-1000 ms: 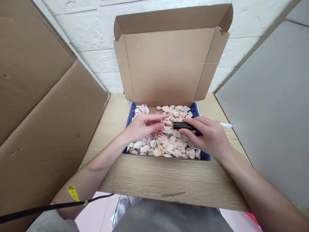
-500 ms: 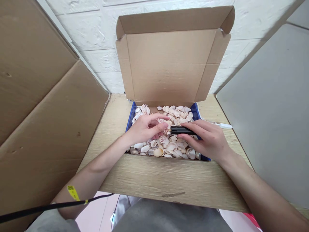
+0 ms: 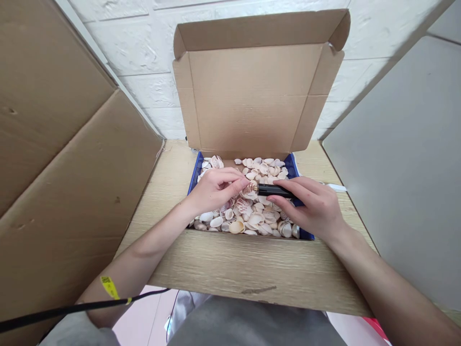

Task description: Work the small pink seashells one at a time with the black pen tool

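Observation:
Between the thumb and fingers of my left hand [image 3: 219, 190], a brown-and-white patterned seashell [image 3: 249, 190] is pinched above the box. Closed round a black cylinder, a mini drill by its look [image 3: 275, 191], is my right hand [image 3: 313, 204]. The drill lies nearly level, its brass-coloured tip pointing left and meeting the shell's right side; whether it has gone in I cannot tell. Below both hands, the blue-sided cardboard box [image 3: 195, 174] is filled with loose pale seashells [image 3: 256, 218]. A reddish striped shell [image 3: 244, 206] lies just under the held one.
The box's brown lid [image 3: 252, 96] stands raised against a white brick wall [image 3: 133, 48]. Cardboard panels [image 3: 72, 168] border the left, a grey panel [image 3: 403, 168] the right. A white plug-like piece [image 3: 336, 187] lies on the wooden tabletop [image 3: 252, 264]. A black cable [image 3: 72, 308] crosses my left arm.
My left fingers have drawn together around the shell, which now shows more of its patterned side. The drill has shifted slightly right and up, together with my right hand.

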`<state>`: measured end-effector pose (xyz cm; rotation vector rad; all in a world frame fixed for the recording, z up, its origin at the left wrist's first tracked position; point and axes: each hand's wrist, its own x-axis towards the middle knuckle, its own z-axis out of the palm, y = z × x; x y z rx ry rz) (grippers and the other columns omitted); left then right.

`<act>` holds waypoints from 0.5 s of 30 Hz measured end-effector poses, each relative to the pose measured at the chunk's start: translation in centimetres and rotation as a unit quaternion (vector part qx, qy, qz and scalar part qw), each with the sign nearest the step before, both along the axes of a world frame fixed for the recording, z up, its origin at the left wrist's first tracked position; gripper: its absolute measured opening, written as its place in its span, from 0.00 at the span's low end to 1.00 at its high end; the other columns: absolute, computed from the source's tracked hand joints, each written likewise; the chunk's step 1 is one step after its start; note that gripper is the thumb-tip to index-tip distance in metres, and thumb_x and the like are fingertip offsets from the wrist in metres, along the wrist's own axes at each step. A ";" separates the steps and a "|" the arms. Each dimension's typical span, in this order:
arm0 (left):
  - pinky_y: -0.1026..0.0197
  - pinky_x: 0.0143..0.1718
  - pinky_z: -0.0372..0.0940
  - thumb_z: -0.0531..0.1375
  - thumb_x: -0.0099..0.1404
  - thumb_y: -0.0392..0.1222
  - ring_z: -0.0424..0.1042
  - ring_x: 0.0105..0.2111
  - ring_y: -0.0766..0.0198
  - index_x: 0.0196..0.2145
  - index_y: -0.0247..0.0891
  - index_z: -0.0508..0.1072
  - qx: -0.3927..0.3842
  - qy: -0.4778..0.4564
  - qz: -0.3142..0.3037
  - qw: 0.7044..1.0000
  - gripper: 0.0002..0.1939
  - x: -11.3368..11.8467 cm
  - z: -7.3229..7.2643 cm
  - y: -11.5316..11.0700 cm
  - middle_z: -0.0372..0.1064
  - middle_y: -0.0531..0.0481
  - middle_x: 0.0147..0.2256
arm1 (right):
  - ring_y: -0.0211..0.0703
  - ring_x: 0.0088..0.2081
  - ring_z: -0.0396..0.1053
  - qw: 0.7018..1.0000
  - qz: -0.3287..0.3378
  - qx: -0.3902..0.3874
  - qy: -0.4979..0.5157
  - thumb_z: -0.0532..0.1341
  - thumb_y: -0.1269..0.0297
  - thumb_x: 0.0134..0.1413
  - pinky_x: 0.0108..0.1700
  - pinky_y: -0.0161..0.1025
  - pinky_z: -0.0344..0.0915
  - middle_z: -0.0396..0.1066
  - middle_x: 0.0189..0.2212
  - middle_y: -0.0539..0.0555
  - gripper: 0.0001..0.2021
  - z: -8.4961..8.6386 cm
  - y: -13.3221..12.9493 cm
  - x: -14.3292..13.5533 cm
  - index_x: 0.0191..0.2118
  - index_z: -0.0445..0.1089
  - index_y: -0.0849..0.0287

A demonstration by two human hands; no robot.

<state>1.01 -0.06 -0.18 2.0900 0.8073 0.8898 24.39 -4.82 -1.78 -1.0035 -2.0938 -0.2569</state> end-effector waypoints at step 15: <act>0.65 0.27 0.70 0.65 0.59 0.45 0.74 0.27 0.66 0.45 0.33 0.77 -0.166 -0.053 -0.048 0.983 0.18 0.0 -0.1 -0.4 0.77 0.45 0.34 | 0.41 0.30 0.74 1.000 -0.001 -0.001 0.001 0.65 0.61 0.55 0.30 0.36 0.71 0.77 0.32 0.54 0.11 0.0 0.0 0.0 0.43 0.70 0.56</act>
